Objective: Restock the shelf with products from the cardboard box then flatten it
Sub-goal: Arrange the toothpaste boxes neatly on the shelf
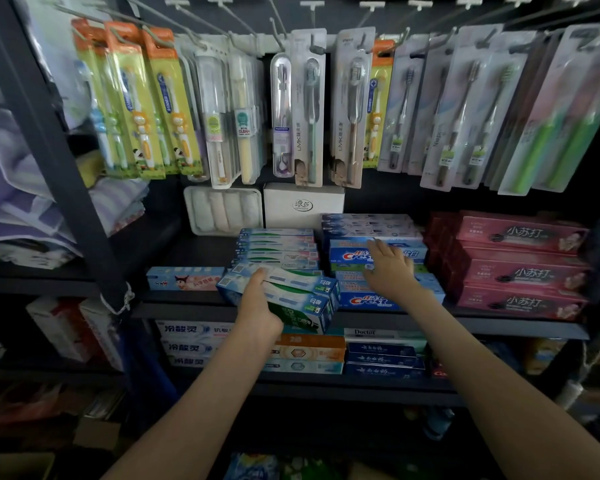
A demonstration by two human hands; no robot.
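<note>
I see right hand (390, 271) flat on Crest stack (349, 255), fingers (378, 247) straight, slightly apart, gripping nothing. Left hand (257, 306) holds bundle of green-and-white toothpaste boxes (302, 299), fingers clamped round it, tilted at shelf (499, 328) front edge, before matching stack (278, 249). Pink boxes (520, 271) at right.

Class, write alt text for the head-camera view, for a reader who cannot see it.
A person's left hand grips toothpaste boxes at the front of a shop shelf, while the right hand rests open on a stack of Crest boxes. Packaged toothbrushes hang above.
</note>
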